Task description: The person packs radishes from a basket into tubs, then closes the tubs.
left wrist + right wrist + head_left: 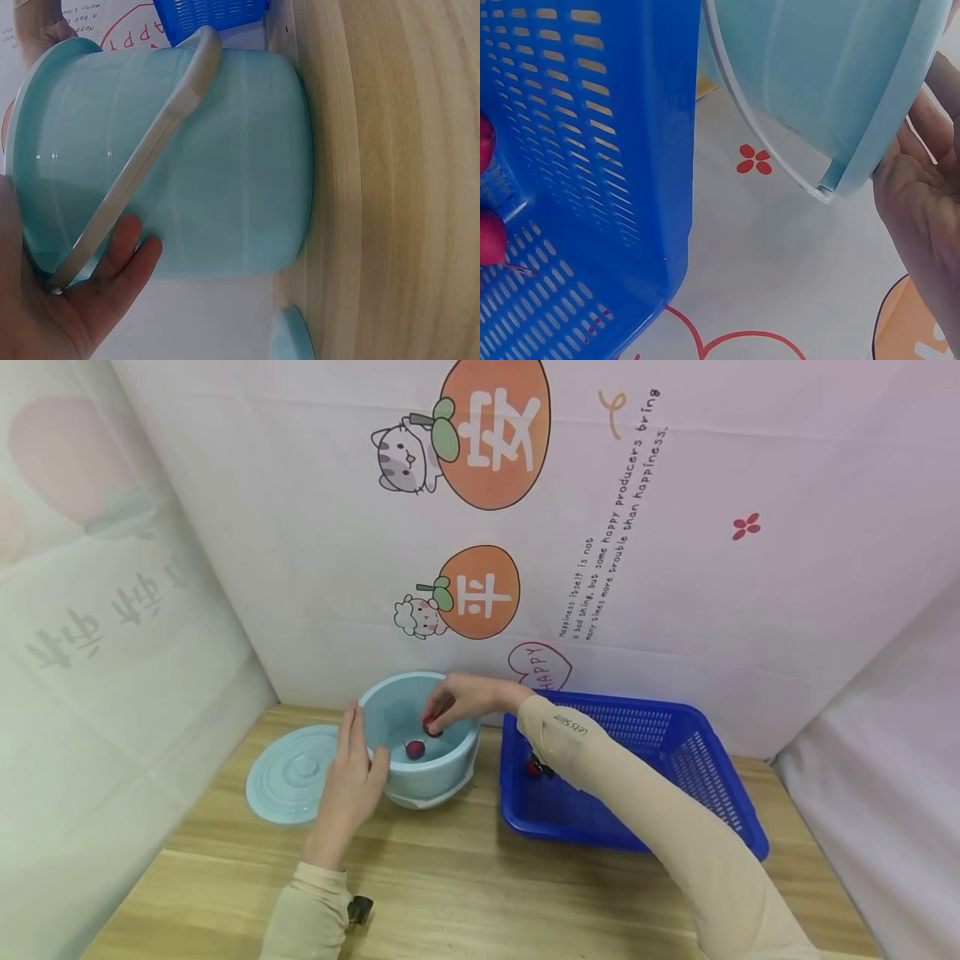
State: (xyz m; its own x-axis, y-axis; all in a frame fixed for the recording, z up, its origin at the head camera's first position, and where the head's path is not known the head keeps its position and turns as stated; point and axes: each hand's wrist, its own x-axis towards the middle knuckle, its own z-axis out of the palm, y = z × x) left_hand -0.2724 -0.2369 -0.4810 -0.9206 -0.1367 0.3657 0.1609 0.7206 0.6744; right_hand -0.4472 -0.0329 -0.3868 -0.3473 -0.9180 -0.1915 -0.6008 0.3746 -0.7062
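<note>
A light-blue bucket (431,781) with a pale handle (142,161) stands on the table. My left hand (356,777) rests against its near-left side by the rim, fingers fairly straight; in the left wrist view, fingertips (142,251) touch the outer wall. My right hand (468,696) reaches over the far-right rim and pinches a red radish (431,725) inside the opening. Another radish (415,749) lies on the bucket's floor. In the right wrist view, part of the right hand (922,165) shows beyond the rim, the held radish hidden.
On the right sits a blue perforated basket (517,814), partly under my right forearm, with radishes (491,238) inside. A round light-blue lid (281,781) lies flat left of the bucket. Printed white cloth (637,568) rises behind the wooden table (450,893).
</note>
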